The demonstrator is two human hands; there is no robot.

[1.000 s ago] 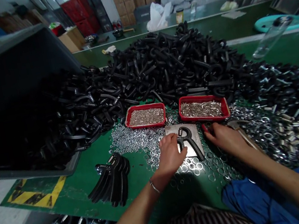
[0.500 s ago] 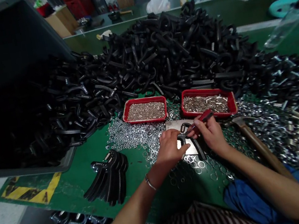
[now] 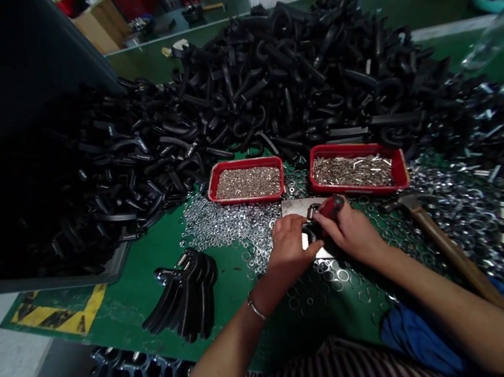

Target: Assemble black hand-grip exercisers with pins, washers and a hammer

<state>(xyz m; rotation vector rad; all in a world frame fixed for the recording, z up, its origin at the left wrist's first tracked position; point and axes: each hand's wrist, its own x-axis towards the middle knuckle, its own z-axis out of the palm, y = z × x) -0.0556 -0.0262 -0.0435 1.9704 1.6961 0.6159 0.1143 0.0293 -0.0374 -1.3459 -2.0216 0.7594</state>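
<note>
My left hand (image 3: 290, 248) is closed on a black two-armed handle piece (image 3: 308, 228) with a small metal coil spring (image 3: 311, 212) at its top. The piece lies over a flat metal plate (image 3: 293, 207) on the green bench. My right hand (image 3: 353, 232) grips a red-handled tool (image 3: 331, 206), its working end hidden by the fingers near the spring. Both hands almost meet over the plate and cover much of the piece. Small metal rings (image 3: 340, 275) lie around the plate.
Red trays of tiny parts (image 3: 250, 200) and pins (image 3: 359, 186) stand beyond my hands. A hammer (image 3: 453, 250) lies right. Black handles (image 3: 262, 82) are heaped behind; a grey crate (image 3: 121, 263) and stacked finished-looking pieces (image 3: 186, 297) are left. Blue cloth (image 3: 419, 337) lies near my right arm.
My right hand has turned the red-handled tool more upright and brought it closer to the spring. My left hand stays on the handle piece. The view has shifted slightly.
</note>
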